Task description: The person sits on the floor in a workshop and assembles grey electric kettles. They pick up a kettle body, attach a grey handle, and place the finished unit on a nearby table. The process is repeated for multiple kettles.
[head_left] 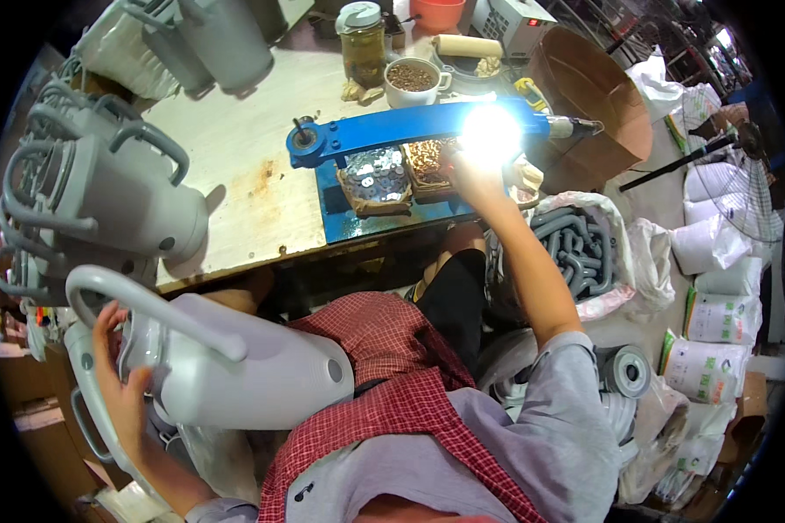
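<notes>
A large grey plastic jug (262,375) with a long curved handle lies on its side across my lap, its base toward the right. My left hand (124,388) grips its open end, thumb and fingers spread around the rim beneath the handle. Out over the workbench, my right hand (481,185) reaches into a box of small copper-coloured parts (427,166). Its fingertips are lost among the parts and in the lamp's glare. Beside that box sits another one full of flat, shiny metal washers (375,179). A blue machine arm (384,129) with a bright lamp (490,135) spans above both boxes.
Several grey jugs (131,187) crowd the bench's left side. At the back stand a lidded jar (362,52) and a cup of small parts (412,80). To the right are a cardboard box (584,109), a bag of grey handles (576,248) and a fan (741,187).
</notes>
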The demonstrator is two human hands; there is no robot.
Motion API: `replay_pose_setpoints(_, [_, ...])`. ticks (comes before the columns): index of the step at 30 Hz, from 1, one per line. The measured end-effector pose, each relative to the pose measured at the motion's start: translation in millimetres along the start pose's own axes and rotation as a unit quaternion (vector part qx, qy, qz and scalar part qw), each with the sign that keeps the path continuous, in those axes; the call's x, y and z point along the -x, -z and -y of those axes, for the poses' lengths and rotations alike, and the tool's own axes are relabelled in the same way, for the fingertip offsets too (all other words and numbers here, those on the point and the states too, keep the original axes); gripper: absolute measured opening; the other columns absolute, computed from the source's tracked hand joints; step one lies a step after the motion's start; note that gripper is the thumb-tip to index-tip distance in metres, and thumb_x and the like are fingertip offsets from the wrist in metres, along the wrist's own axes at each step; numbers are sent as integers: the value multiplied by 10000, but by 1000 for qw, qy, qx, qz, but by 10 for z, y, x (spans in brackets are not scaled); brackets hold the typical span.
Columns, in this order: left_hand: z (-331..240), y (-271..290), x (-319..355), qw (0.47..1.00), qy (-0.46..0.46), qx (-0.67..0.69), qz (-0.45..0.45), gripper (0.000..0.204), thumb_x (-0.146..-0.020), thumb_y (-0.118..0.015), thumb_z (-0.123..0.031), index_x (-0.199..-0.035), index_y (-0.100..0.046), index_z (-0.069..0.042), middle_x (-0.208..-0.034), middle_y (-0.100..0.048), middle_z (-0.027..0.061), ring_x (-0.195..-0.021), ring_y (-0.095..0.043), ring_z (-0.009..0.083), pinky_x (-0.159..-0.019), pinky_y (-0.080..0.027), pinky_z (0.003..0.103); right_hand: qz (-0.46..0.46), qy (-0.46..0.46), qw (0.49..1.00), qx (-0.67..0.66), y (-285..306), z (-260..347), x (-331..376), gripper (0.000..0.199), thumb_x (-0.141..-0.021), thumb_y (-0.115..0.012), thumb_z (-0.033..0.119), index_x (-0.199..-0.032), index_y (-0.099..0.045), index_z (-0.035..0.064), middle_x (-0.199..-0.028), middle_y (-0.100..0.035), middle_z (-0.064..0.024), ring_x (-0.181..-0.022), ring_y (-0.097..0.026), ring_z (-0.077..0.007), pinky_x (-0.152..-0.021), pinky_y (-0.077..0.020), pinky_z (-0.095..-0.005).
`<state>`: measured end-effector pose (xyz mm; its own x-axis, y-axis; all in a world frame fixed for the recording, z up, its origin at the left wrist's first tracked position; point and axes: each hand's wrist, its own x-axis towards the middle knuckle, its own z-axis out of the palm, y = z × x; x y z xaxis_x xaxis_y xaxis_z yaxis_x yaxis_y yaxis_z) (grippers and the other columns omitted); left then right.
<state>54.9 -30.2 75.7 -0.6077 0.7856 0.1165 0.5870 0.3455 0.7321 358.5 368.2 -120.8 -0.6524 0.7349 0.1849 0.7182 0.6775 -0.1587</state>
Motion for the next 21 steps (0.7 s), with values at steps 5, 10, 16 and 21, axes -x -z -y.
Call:
replay_pose_setpoints(5, [-178, 158, -57, 985, 15, -162, 60, 683, -711, -674, -371, -1249, -538, 27, -1215, -529, 125, -1118, -514, 269, -980, -372, 339, -29, 19, 999, -27, -234, -126, -25, 97, -813, -626, 171, -881, -634, 103, -914, -655, -85, -825, -650, -336, -655, -516, -450])
replay_pose_setpoints(10, [72, 653, 168, 987, 118, 2, 113, 488, -855, -624, -260, -1252, -525, 6, -1199, -583, 91, -1102, -540, 191, -967, -384, 301, -48, -1, 941, -336, 366, 350, 138, 116, -777, -697, 96, -865, -646, 40, -858, -647, -98, -731, -655, -184, -643, -510, -285])
replay_pose_setpoints(16, [411, 380, 285, 993, 100, -18, -54, 423, -849, -635, -219, -1173, -532, 34, -1090, -566, 74, -1012, -526, 173, -938, -383, 314, -72, 165, 858, -481, 847, 1355, -699, 110, -838, -672, 60, -929, -669, -1, -853, -650, -70, -672, -647, -142, -603, -502, -251])
replay_pose_setpoints(21, [673, 584, 468, 980, -77, 72, -169, 479, -833, -578, -314, -1155, -535, 38, -1080, -558, 128, -1028, -517, 223, -966, -358, 344, -14, 126, 888, -441, 805, 1489, -971, 127, -861, -670, 102, -903, -660, -17, -750, -673, -83, -612, -657, -128, -557, -495, -242])
